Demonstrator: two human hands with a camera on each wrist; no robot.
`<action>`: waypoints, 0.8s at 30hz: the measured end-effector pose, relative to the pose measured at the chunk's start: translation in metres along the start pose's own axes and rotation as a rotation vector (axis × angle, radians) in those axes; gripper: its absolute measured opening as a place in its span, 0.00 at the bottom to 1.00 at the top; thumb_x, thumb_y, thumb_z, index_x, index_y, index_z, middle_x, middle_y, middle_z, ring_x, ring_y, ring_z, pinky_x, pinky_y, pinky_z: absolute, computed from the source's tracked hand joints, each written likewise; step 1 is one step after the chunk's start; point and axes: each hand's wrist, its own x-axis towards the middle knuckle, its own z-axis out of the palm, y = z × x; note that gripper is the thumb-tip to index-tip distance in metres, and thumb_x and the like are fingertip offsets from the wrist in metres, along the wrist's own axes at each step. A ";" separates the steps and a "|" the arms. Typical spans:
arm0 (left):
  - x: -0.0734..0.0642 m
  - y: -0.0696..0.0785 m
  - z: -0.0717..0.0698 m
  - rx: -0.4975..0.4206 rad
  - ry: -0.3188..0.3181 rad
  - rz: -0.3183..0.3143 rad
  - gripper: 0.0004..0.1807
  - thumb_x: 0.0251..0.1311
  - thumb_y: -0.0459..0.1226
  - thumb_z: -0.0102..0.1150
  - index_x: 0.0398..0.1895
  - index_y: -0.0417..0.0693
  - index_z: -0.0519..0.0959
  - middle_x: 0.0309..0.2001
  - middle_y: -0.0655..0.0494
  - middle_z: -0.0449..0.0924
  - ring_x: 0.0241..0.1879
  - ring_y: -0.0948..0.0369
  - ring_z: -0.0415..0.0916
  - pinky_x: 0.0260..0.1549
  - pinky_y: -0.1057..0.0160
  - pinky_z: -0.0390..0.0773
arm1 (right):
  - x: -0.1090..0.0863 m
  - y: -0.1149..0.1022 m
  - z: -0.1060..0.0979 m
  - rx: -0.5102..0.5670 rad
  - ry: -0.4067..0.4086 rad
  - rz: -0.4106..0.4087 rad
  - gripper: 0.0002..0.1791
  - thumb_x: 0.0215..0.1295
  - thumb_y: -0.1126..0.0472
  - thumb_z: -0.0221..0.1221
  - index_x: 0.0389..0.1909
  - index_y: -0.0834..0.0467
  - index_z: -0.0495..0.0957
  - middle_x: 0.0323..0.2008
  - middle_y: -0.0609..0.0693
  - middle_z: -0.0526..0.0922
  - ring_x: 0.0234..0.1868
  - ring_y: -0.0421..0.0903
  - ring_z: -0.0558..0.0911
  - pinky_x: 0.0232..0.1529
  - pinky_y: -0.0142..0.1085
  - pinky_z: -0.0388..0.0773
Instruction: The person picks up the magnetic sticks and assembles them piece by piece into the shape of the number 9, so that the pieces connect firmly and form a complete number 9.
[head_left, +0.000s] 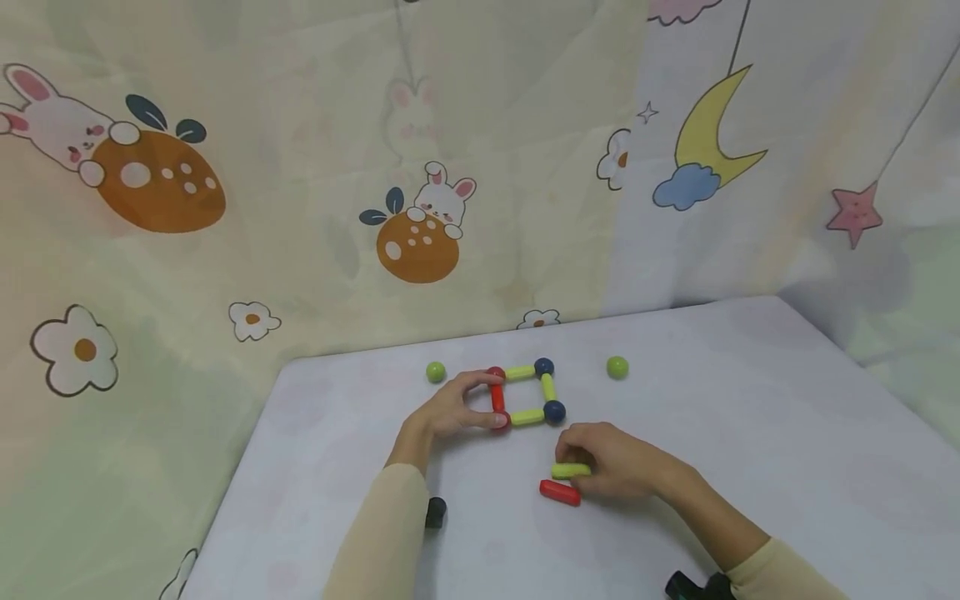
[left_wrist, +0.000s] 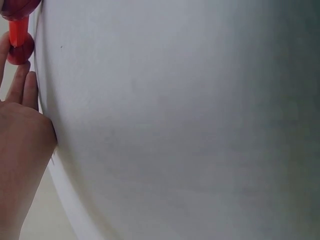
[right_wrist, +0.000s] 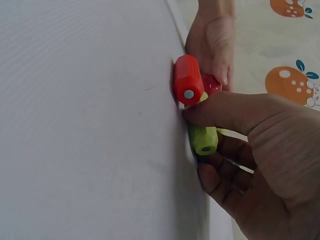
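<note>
A square of magnetic rods and balls (head_left: pixel 528 417) lies on the table, with yellow-green rods on three sides and a red rod (head_left: pixel 497 397) on the left. Two corners are red balls, two dark blue. My left hand (head_left: pixel 450 408) holds the square's left side, index finger at the upper red ball and thumb at the lower one (head_left: pixel 502 421). Nearer me, my right hand (head_left: pixel 615 458) pinches a loose yellow-green magnetic rod (right_wrist: pixel 204 140) between thumb and fingers. Right beside it lies a loose red magnetic rod (head_left: pixel 559 492), a metal dot on its end in the right wrist view.
Two green balls lie farther back on the white table (head_left: pixel 337 500), one (head_left: pixel 436 372) left of the square and one (head_left: pixel 618 367) to its right. Behind the table's back edge hangs a cloth (head_left: pixel 300 208) printed with rabbits and flowers. Dark wrist-camera parts (head_left: pixel 436 512) show by the sleeves.
</note>
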 end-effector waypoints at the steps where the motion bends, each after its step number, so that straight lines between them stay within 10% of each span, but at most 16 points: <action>1: 0.000 0.001 0.000 0.000 0.002 -0.001 0.36 0.52 0.52 0.78 0.67 0.72 0.75 0.78 0.56 0.60 0.79 0.50 0.51 0.70 0.35 0.60 | 0.001 0.000 0.000 -0.011 0.004 0.003 0.12 0.62 0.60 0.69 0.41 0.43 0.79 0.35 0.35 0.78 0.37 0.36 0.76 0.42 0.32 0.78; 24: 0.000 0.001 0.001 -0.028 0.004 -0.007 0.35 0.52 0.52 0.77 0.66 0.72 0.76 0.77 0.56 0.60 0.79 0.49 0.52 0.70 0.34 0.60 | 0.007 0.006 0.011 0.154 0.212 0.133 0.12 0.66 0.54 0.67 0.44 0.50 0.76 0.32 0.41 0.80 0.34 0.41 0.78 0.37 0.32 0.78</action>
